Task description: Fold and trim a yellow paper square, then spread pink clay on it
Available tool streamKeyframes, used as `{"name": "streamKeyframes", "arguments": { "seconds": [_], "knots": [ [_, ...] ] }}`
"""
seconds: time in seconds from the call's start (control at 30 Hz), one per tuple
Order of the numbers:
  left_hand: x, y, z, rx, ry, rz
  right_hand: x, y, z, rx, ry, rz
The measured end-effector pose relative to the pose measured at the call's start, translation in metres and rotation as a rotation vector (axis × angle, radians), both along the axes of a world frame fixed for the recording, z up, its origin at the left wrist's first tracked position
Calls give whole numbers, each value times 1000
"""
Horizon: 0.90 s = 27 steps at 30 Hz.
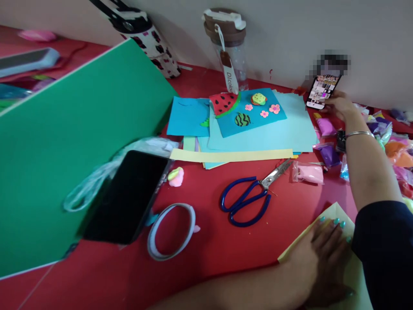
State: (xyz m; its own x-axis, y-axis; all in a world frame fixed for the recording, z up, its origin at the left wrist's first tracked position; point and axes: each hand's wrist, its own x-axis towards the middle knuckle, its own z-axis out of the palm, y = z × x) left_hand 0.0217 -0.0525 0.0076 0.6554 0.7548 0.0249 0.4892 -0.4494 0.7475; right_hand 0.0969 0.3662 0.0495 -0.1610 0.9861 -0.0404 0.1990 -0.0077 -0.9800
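On the left I saw a large green board with a white edge, and before it a black rectangular phone. Next, on the red table, lay a white ring-shaped roll of tape. In the middle, scissors with dark blue handles rested with their blades apart from the pink packet. Behind them was a blue card with small coloured shapes. Further right, the person's left hand lay palm down upon a pale yellow sheet of paper, the thumb apart from the fingers. Above it, the right hand touched a phone with a lit screen; whether its fingers were clamped on it, I could not tell. Small plastic bags in many colours were piled at the far right.
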Motion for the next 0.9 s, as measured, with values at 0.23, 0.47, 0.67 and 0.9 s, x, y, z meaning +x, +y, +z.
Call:
{"name": "streamKeyframes", "arguments": {
  "seconds": [0.23,0.47,0.67,0.9],
  "knots": [
    [-4,2,6,5,19,-30,5,-7,-13,-60,39,46],
    [1,-3,-5,64,-8,17,-4,-4,15,-45,62,-7],
    [12,-11,-24,150,-22,74,-16,5,41,-20,34,-146],
    [10,-11,-22,148,-39,82,-16,12,20,89,4,-234]
  ]
}}
